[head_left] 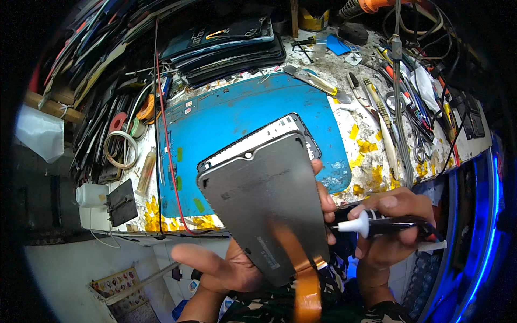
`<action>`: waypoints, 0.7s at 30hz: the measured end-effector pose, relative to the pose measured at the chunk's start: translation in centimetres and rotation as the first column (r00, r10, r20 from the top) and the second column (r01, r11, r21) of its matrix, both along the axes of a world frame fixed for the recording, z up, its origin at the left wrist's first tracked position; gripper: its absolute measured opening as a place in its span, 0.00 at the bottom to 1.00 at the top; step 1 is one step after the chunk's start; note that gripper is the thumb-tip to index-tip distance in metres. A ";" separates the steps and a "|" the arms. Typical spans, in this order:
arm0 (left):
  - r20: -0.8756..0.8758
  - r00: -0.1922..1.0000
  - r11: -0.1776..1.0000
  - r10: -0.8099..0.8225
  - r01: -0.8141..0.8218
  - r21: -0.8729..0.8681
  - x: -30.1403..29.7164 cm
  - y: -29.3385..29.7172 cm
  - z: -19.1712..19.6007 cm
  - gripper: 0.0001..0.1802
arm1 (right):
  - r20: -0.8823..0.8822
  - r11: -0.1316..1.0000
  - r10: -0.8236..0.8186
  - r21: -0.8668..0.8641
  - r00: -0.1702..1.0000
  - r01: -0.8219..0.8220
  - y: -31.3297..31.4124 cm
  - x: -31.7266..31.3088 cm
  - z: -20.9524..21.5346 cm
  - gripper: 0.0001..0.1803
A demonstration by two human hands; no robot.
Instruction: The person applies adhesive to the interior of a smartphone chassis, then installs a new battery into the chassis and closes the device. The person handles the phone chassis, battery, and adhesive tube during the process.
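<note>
My left hand (239,269) holds a phone screen panel (253,202) from below, its dark back facing up. Fingertips wrap the panel's right edge, while the thumb sticks out to the left. An orange ribbon cable (308,296) hangs from the panel's lower end. Closed around a black glue tube with a white nozzle (355,225) is my right hand (414,204). The nozzle points left, close to the panel's right edge but apart from it. Beyond the panel, an opened phone body (264,137) lies on the blue mat (231,110), partly covered from view.
Stacked dark phone panels (226,51) stand at the back. More panels (97,129) and a tape roll (121,149) crowd the left. A utility knife (309,79), tweezers, scissors (420,148) and hanging cables (397,97) occupy the right. A white bottle (91,195) sits at the left edge.
</note>
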State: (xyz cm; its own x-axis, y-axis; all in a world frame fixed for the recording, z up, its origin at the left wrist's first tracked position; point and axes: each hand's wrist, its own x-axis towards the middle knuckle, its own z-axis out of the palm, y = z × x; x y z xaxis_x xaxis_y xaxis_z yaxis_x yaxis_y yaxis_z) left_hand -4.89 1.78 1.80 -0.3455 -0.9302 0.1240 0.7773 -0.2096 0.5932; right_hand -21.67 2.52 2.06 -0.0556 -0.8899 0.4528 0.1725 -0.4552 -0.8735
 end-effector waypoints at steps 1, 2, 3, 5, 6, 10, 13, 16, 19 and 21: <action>-0.080 0.996 0.999 -0.050 0.051 0.000 0.2 -0.2 0.0 0.85 | -0.027 0.999 -0.039 0.028 0.999 0.039 0.2 -0.1 0.0 0.24; -0.110 0.991 0.997 -0.073 0.074 -0.002 0.3 -0.3 0.1 0.87 | -0.027 0.998 -0.054 0.027 0.998 0.055 0.3 -0.2 0.0 0.20; -0.140 0.985 0.995 -0.096 0.097 -0.004 0.5 -0.5 0.2 0.89 | -0.082 0.999 -0.050 -0.016 0.995 0.049 0.4 -0.2 0.1 0.17; -0.101 0.991 0.996 -0.086 0.086 -0.006 0.5 -0.4 0.4 0.89 | -0.160 0.998 -0.052 -0.054 0.986 0.044 0.5 -0.4 0.3 0.14; -0.027 0.999 1.000 -0.028 0.027 -0.007 0.4 -0.3 0.5 0.83 | -0.200 0.997 -0.048 -0.068 0.979 0.035 0.5 -0.4 0.5 0.16; 0.049 0.995 0.996 0.092 -0.092 0.006 0.0 0.2 0.9 0.73 | -0.295 0.995 -0.087 -0.081 0.951 0.066 0.6 -0.5 1.3 0.22; 0.036 0.995 0.996 0.091 -0.091 -0.002 0.1 0.2 1.0 0.73 | -0.322 0.997 -0.071 -0.064 0.944 0.053 0.6 -0.5 1.6 0.23; 0.061 0.995 0.996 0.082 -0.080 -0.034 0.1 0.1 1.1 0.73 | -0.326 0.996 -0.078 -0.074 0.942 0.057 0.6 -0.5 1.6 0.23; 0.069 0.991 0.993 0.117 -0.119 0.017 -0.1 0.4 1.2 0.73 | -0.340 0.996 -0.077 -0.074 0.937 0.055 0.6 -0.6 1.5 0.22; 0.052 0.990 0.990 0.128 -0.130 0.047 -0.3 0.4 1.3 0.73 | -0.349 0.993 -0.094 -0.106 0.932 0.060 0.5 -0.6 1.3 0.22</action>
